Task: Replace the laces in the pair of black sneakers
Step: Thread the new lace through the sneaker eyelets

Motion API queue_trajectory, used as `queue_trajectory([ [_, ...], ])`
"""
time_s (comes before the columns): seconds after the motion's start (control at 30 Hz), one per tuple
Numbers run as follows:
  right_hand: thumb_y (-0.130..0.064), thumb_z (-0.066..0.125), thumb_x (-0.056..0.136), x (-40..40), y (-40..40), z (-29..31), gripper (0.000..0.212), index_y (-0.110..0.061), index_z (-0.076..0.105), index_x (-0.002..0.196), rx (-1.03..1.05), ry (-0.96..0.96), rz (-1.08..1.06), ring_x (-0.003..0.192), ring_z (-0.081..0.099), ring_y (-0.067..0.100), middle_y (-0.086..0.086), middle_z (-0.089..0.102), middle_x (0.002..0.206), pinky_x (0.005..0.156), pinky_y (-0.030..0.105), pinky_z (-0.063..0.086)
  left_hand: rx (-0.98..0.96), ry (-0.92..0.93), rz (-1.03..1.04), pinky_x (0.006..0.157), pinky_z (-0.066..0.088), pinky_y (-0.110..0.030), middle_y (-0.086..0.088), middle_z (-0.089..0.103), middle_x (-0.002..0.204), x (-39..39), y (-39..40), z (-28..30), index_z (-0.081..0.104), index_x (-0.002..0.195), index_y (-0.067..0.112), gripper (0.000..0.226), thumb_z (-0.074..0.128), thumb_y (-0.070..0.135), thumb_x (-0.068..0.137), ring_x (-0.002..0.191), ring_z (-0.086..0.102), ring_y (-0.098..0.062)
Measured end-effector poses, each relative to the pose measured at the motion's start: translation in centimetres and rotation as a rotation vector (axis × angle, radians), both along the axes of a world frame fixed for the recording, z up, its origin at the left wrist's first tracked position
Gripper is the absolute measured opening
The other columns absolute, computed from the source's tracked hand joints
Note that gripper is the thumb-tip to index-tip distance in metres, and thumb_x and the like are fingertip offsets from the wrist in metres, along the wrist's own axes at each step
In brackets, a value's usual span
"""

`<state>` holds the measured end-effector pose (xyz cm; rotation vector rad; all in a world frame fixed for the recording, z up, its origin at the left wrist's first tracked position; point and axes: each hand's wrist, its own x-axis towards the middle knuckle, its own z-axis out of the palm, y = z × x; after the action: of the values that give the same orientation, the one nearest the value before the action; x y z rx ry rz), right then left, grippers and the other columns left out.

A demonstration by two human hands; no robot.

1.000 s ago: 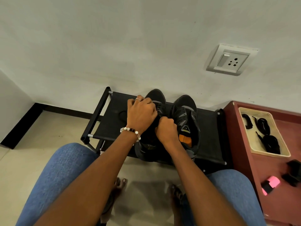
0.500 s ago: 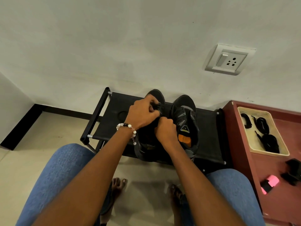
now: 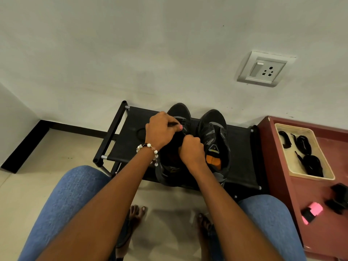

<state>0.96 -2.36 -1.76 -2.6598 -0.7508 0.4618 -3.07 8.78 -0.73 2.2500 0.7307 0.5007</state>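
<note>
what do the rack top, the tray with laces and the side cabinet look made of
Rack top: black fabric, matte, stretched between metal tubes.
Tray: probably beige plastic, thin smooth rim.
Cabinet: likely laminated or painted wood, dark red with a flat, slight sheen.

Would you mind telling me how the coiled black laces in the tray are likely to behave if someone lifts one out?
The laces lie in loose coils in the tray, so they are probably floppy and would uncoil and dangle. They look thin, so likely very light. Neighbouring coils lie close together, so one might snag another.
</note>
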Motion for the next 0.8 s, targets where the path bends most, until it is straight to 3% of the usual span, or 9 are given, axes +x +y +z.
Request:
queue_trajectory([
  [0.13, -0.013, 0.052, 0.096, 0.0, 0.1, -0.1, 0.029, 0.006, 0.053, 0.118, 0.01, 0.004, -0.015, 0.107, 0.059, 0.042, 0.023, 0.059, 0.116, 0.08, 0.042, 0.051, -0.445, -0.194, 0.126, 0.088, 0.056, -0.035, -0.001, 0.074, 0.083, 0.0, -0.1, 0.8, 0.077, 0.085, 0.015, 0.005, 0.073, 0.013, 0.083, 0.084, 0.069, -0.014],
  [0.27, -0.014, 0.055, 0.095, 0.1, 0.2, -0.1, 0.03, 0.006, 0.054, 0.118, 0.016, 0.013, -0.024, 0.106, 0.06, 0.042, 0.023, 0.059, 0.115, 0.078, 0.04, 0.051, -0.922, -0.593, 0.055, 0.078, 0.058, -0.041, -0.012, 0.068, 0.078, -0.3, -0.2, 2.4, 0.066, 0.085, 0.004, 0.014, 0.055, 0.003, 0.095, 0.073, 0.069, -0.028],
  [0.4, -0.014, 0.055, 0.095, 0.1, 0.2, -0.1, 0.029, 0.005, 0.055, 0.117, 0.027, 0.018, -0.027, 0.104, 0.061, 0.04, 0.021, 0.06, 0.113, 0.076, 0.038, 0.051, -1.12, -0.771, 0.079, 0.053, 0.048, -0.027, -0.004, 0.057, 0.068, 0.0, 0.4, 3.8, 0.059, 0.081, 0.009, 0.02, 0.049, 0.007, 0.099, 0.051, 0.048, -0.011],
  [0.47, -0.013, 0.055, 0.095, 0.1, 0.2, -0.2, 0.027, 0.005, 0.055, 0.115, 0.026, 0.023, -0.028, 0.104, 0.061, 0.04, 0.021, 0.06, 0.113, 0.076, 0.038, 0.05, -0.984, -0.628, 0.087, 0.045, 0.037, -0.021, -0.001, 0.056, 0.065, 0.0, 0.9, 3.9, 0.06, 0.079, 0.011, 0.022, 0.05, 0.007, 0.098, 0.046, 0.041, -0.008],
  [0.5, -0.013, 0.054, 0.095, 0.1, 0.2, -0.1, 0.026, 0.005, 0.056, 0.114, 0.026, 0.028, -0.03, 0.104, 0.06, 0.04, 0.021, 0.06, 0.113, 0.076, 0.038, 0.05, -0.794, -0.481, 0.064, 0.045, 0.038, -0.021, 0.0, 0.058, 0.065, 0.0, 1.0, 3.7, 0.063, 0.079, 0.012, 0.019, 0.054, 0.009, 0.096, 0.046, 0.043, -0.008],
  [0.57, -0.012, 0.053, 0.095, 0.1, 0.1, 0.0, 0.025, 0.005, 0.056, 0.114, 0.028, 0.03, -0.037, 0.105, 0.06, 0.041, 0.022, 0.059, 0.113, 0.074, 0.038, 0.048, -0.314, -0.192, -0.025, 0.058, 0.049, -0.022, 0.003, 0.065, 0.07, -0.1, 1.0, 3.1, 0.071, 0.084, 0.015, 0.009, 0.065, 0.018, 0.09, 0.059, 0.057, -0.007],
  [0.63, -0.01, 0.05, 0.095, 0.0, 0.1, 0.0, 0.024, 0.005, 0.055, 0.114, 0.028, 0.025, -0.029, 0.107, 0.058, 0.042, 0.023, 0.059, 0.115, 0.075, 0.039, 0.047, 0.015, 0.042, -0.146, 0.074, 0.05, -0.021, 0.008, 0.065, 0.08, -0.3, 0.6, 2.7, 0.074, 0.09, 0.02, 0.008, 0.071, 0.024, 0.084, 0.077, 0.062, -0.007],
  [0.7, -0.01, 0.048, 0.096, 0.0, 0.0, 0.0, 0.023, 0.004, 0.055, 0.113, 0.032, 0.023, -0.02, 0.106, 0.058, 0.043, 0.023, 0.058, 0.115, 0.076, 0.04, 0.047, 0.23, 0.245, -0.225, 0.079, 0.048, -0.027, 0.004, 0.059, 0.094, -0.3, 0.1, 1.9, 0.073, 0.1, 0.022, 0.018, 0.07, 0.028, 0.084, 0.092, 0.059, -0.015],
  [0.8, -0.01, 0.048, 0.096, 0.0, -0.1, -0.1, 0.021, 0.003, 0.056, 0.111, 0.042, 0.023, -0.022, 0.104, 0.059, 0.042, 0.022, 0.059, 0.113, 0.072, 0.038, 0.045, 0.467, 0.362, -0.212, 0.08, 0.05, -0.037, -0.005, 0.052, 0.113, -0.1, -0.6, 0.7, 0.069, 0.111, 0.02, 0.022, 0.06, 0.025, 0.092, 0.106, 0.052, -0.026],
])
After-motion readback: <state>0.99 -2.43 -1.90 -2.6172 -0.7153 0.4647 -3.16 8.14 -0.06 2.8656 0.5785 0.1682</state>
